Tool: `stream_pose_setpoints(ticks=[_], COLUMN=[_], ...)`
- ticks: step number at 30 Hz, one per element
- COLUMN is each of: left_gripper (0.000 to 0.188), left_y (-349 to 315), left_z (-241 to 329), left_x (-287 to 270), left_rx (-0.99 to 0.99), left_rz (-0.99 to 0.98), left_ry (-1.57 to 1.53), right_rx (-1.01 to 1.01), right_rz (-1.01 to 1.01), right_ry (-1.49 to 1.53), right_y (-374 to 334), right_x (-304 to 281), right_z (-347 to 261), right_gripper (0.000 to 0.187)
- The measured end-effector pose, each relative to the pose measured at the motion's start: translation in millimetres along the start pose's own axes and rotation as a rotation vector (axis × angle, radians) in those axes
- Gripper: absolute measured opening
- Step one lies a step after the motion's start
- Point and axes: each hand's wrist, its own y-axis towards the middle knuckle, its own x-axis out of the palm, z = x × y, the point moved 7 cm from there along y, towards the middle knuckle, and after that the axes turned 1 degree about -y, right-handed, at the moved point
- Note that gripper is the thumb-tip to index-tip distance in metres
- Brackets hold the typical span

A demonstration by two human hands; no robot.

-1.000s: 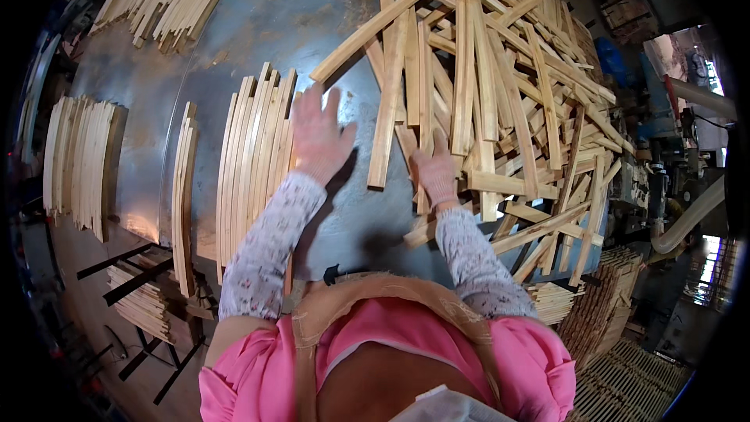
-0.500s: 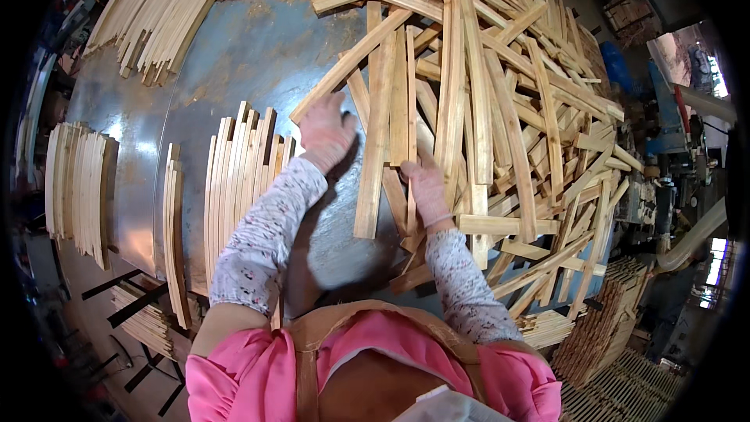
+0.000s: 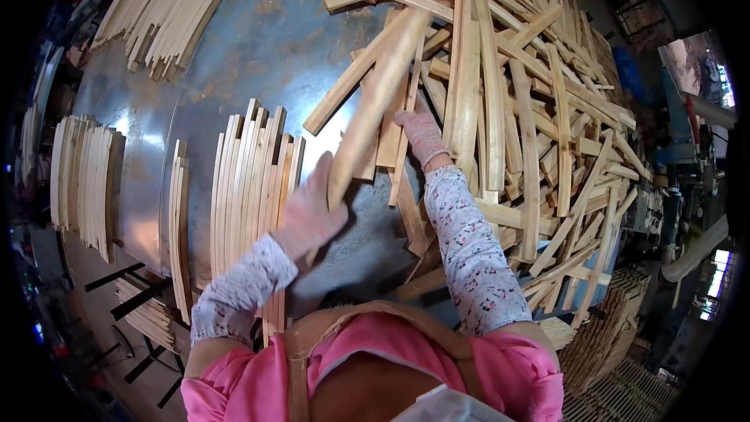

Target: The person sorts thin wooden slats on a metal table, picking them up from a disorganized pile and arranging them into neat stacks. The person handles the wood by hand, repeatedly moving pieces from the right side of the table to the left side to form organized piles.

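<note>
- Head view: a grey metal surface (image 3: 250, 55) carries neat rows of sorted slats (image 3: 246, 187) on the left and a big jumbled pile (image 3: 531, 125) on the right.
- Left hand (image 3: 308, 215) is closed around a long wooden slat (image 3: 375, 101), lifted and tilted above the surface.
- Right hand (image 3: 422, 134) rests, fingers bent, on the pile's near edge.
- Judging by the pile, most sorting remains.

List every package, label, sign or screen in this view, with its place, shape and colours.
None can be made out as a package, label, sign or screen.
What shows instead: the left hand grips a pale wooden slat over the grey metal table; the right hand rests on the loose slat pile.
Bright patches at the far right rim are too blurred to tell.
</note>
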Motion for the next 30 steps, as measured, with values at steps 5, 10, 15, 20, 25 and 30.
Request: stream_pose_setpoints(ticks=[5,10,15,20,25,30], left_gripper=[0.074,0.053,0.051,0.058,0.050,0.046], left_y=[140.8,246.8,248.0,127.9,8.2,-75.4], left_z=[8.6,14.5,3.5,-8.7,-76.4,-107.8], left_x=[-53.8,-9.7,30.0,64.2,112.2,111.1], left_rx=[-0.025,-0.191,-0.099,-0.113,-0.234,-0.248], left_rz=[0.251,0.112,-0.205,-0.406,-0.322,-0.137], left_ry=[0.043,0.018,-0.443,-1.175,-1.126,-0.641], right_rx=[0.128,0.044,0.191,-0.074,-0.286,-0.204], right_rz=[-0.099,-0.101,-0.149,-0.167,-0.283,-0.197], right_ry=[0.301,0.194,0.610,0.253,-0.526,0.157], right_y=[-37.4,6.8,-6.0,-97.7,-193.8,-250.5], right_x=[7.1,-9.5,26.8,28.2,80.2,130.7], right_z=[11.5,53.6,9.2,23.6,94.9,154.4], right_gripper=[0.058,0.042,0.057,0.032,0.041,0.060])
